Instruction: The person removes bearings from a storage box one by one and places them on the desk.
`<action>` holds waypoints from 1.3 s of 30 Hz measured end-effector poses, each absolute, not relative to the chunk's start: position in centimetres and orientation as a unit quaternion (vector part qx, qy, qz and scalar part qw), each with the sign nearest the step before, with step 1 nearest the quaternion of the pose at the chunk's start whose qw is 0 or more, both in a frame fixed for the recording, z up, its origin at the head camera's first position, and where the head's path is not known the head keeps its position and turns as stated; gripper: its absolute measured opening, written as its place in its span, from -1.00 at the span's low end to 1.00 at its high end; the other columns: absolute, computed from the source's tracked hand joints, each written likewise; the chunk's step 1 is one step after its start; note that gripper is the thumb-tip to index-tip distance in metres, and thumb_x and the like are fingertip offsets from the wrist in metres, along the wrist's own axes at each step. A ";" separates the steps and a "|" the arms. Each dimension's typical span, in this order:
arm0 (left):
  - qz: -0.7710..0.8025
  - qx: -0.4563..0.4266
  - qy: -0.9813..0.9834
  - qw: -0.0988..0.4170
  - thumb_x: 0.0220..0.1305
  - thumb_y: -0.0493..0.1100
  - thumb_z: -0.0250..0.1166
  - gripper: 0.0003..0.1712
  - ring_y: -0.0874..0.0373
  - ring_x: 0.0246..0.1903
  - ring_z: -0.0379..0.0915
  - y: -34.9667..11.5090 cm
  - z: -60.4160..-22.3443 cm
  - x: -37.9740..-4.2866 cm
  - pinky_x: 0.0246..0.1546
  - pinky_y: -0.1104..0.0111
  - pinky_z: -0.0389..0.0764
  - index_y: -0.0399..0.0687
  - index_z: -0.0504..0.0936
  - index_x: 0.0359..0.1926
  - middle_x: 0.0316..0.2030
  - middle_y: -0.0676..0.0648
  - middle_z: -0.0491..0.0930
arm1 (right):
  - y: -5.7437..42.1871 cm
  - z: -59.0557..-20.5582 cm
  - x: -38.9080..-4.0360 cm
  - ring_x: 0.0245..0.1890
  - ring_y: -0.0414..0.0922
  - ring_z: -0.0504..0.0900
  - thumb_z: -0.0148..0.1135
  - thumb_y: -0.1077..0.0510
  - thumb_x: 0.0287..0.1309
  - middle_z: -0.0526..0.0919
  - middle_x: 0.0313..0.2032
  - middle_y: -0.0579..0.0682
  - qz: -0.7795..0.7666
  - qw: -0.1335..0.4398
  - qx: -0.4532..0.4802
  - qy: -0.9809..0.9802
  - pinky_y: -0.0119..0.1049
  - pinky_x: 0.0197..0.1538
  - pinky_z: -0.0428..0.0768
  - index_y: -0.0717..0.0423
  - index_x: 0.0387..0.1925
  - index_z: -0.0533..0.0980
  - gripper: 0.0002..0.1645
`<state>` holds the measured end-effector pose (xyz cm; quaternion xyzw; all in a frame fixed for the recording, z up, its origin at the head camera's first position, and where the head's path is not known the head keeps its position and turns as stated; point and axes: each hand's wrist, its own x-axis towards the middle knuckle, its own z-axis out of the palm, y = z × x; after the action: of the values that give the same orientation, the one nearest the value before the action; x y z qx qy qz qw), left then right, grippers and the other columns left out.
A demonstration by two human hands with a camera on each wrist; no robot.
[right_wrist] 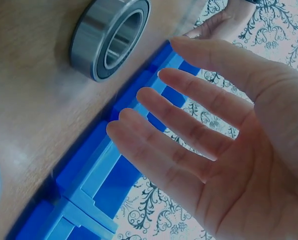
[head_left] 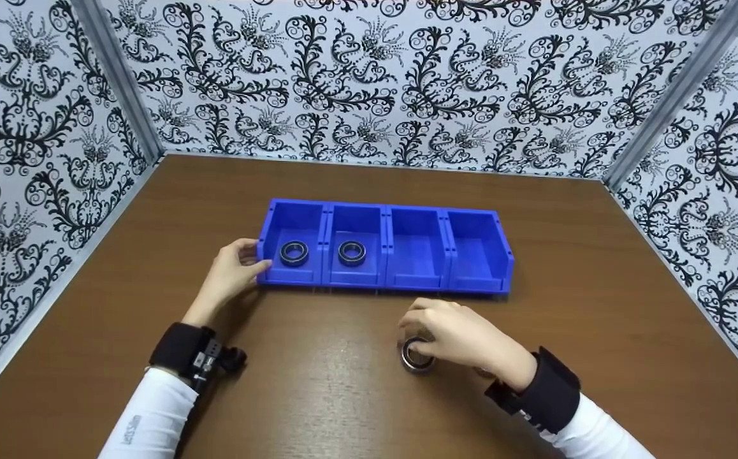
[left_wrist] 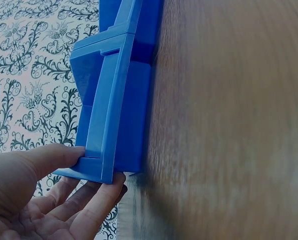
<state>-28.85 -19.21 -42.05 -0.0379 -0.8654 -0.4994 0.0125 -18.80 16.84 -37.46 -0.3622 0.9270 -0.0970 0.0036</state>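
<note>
My left hand (head_left: 232, 274) grips the left end of a row of blue storage bins (head_left: 353, 280); in the left wrist view the thumb lies over the front lip of the end bin (left_wrist: 106, 125), fingers beneath and outside. One ball bearing (head_left: 294, 253) lies flat in the leftmost bin, another bearing (head_left: 352, 253) in the bin beside it. My right hand (head_left: 455, 328) hovers over a metal bearing (head_left: 417, 363) on the table in front of the bins. In the right wrist view its fingers (right_wrist: 188, 100) are spread and relaxed, apart from that bearing (right_wrist: 111, 37).
The two right-hand bins (head_left: 417, 255) hold nothing visible. Another bearing (head_left: 485, 372) shows partly under my right wrist, and at the left edge of the right wrist view. Patterned wall panels (head_left: 369, 83) enclose the brown wooden table (head_left: 318, 395) at the back and sides.
</note>
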 end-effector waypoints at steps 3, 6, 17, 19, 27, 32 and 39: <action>-0.502 -0.038 -0.864 0.012 0.17 -0.27 0.22 -0.44 -0.22 0.09 0.43 -19.2 -42.0 -28.9 0.16 0.10 0.47 -0.45 0.31 0.16 0.09 -0.43 0.44 | 17.3 -37.4 -19.0 -0.18 -0.16 0.61 0.30 0.08 -0.02 0.61 -0.19 -0.11 -0.097 -0.013 -0.364 0.926 -0.25 -0.14 0.60 -0.03 -0.16 0.58 -0.69; -0.503 -0.038 -0.863 0.012 0.17 -0.27 0.22 -0.44 -0.21 0.09 0.43 -19.2 -42.1 -28.9 0.16 0.10 0.46 -0.45 0.31 0.16 0.08 -0.43 0.45 | 17.7 -37.2 -19.3 -0.16 -0.13 0.62 0.30 0.09 -0.02 0.62 -0.19 -0.06 -0.101 -0.029 -0.361 0.927 -0.22 -0.10 0.60 0.03 -0.13 0.58 -0.66; -0.498 -0.035 -0.866 0.014 0.17 -0.25 0.23 -0.44 -0.21 0.09 0.44 -19.2 -42.1 -28.9 0.16 0.10 0.47 -0.43 0.33 0.15 0.07 -0.42 0.46 | 19.4 -36.9 -20.1 -0.09 -0.07 0.62 0.29 0.09 0.02 0.63 -0.14 0.00 -0.138 -0.063 -0.312 0.938 -0.15 -0.05 0.60 0.08 -0.04 0.56 -0.59; -0.499 -0.034 -0.866 0.013 0.17 -0.25 0.23 -0.45 -0.20 0.08 0.44 -19.2 -42.2 -29.0 0.16 0.10 0.47 -0.43 0.33 0.15 0.07 -0.41 0.46 | 19.8 -36.8 -20.2 -0.07 -0.06 0.61 0.29 0.10 0.02 0.64 -0.13 0.01 -0.146 -0.067 -0.306 0.938 -0.15 -0.03 0.59 0.10 -0.04 0.55 -0.59; -0.500 -0.034 -0.865 0.012 0.17 -0.26 0.22 -0.45 -0.21 0.08 0.44 -19.2 -42.3 -29.0 0.16 0.10 0.47 -0.43 0.33 0.15 0.07 -0.42 0.46 | 21.6 -36.7 -20.9 -0.06 -0.02 0.61 0.30 0.12 0.01 0.65 -0.13 0.05 -0.167 -0.090 -0.280 0.941 -0.11 0.02 0.57 0.14 -0.04 0.56 -0.58; -0.502 -0.036 -0.864 0.012 0.17 -0.26 0.22 -0.46 -0.21 0.08 0.44 -19.2 -42.1 -29.0 0.16 0.10 0.47 -0.43 0.33 0.14 0.07 -0.42 0.46 | 22.9 -36.3 -21.3 -0.06 0.00 0.61 0.31 0.13 0.01 0.65 -0.11 0.06 -0.186 -0.098 -0.248 0.946 -0.08 0.02 0.57 0.14 -0.04 0.55 -0.59; -0.498 -0.040 -0.866 0.015 0.16 -0.26 0.23 -0.45 -0.21 0.07 0.45 -19.3 -42.1 -28.9 0.15 0.10 0.48 -0.42 0.34 0.14 0.07 -0.41 0.47 | 24.6 -35.8 -21.7 -0.16 0.03 0.64 0.31 0.15 0.00 0.66 -0.13 0.09 -0.204 -0.108 -0.206 0.951 -0.08 -0.10 0.59 0.14 -0.05 0.56 -0.59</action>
<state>-28.92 -19.25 -42.12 -0.0405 -0.8660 -0.4982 0.0155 -21.68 24.57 -35.82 -0.2063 0.9508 -0.2040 -0.1083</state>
